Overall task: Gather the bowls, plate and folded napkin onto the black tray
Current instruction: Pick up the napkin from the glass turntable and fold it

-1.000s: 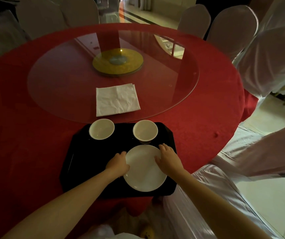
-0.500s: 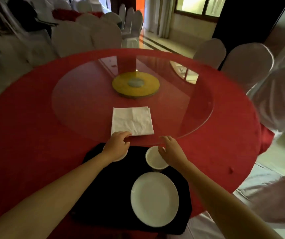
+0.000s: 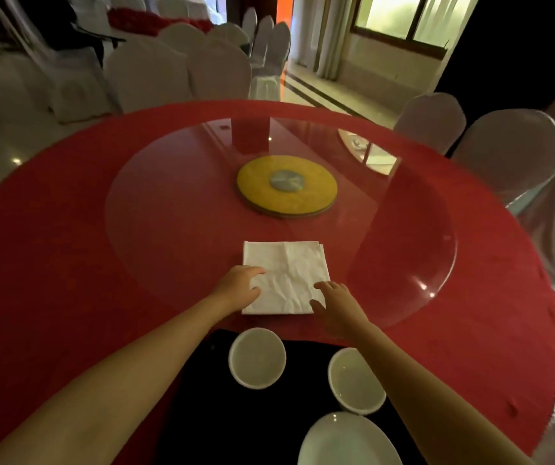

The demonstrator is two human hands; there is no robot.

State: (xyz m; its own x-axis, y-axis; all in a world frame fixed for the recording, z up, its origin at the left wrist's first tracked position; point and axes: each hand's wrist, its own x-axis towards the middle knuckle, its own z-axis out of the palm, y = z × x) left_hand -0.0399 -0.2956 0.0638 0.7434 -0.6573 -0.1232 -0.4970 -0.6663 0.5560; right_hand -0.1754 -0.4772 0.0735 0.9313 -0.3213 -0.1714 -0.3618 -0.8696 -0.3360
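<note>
Currently, my left hand (image 3: pixel 239 288) rests with fingers spread on the near-left part of the folded napkin (image 3: pixel 288 275); it pinches nothing. My right hand (image 3: pixel 334 305) lies open, fingers extended, at the napkin's near-right corner, touching its edge. The napkin lies flat on the glass turntable (image 3: pixel 175 203), beyond the black tray (image 3: pixel 212 414). It is nearly square; its slightly longer axis runs away from me toward the yellow disc (image 3: pixel 286 186). On the tray stand 2 bowls, left bowl (image 3: pixel 256 358) and right bowl (image 3: pixel 356 380), with 1 plate (image 3: pixel 346 441) nearest me.
</note>
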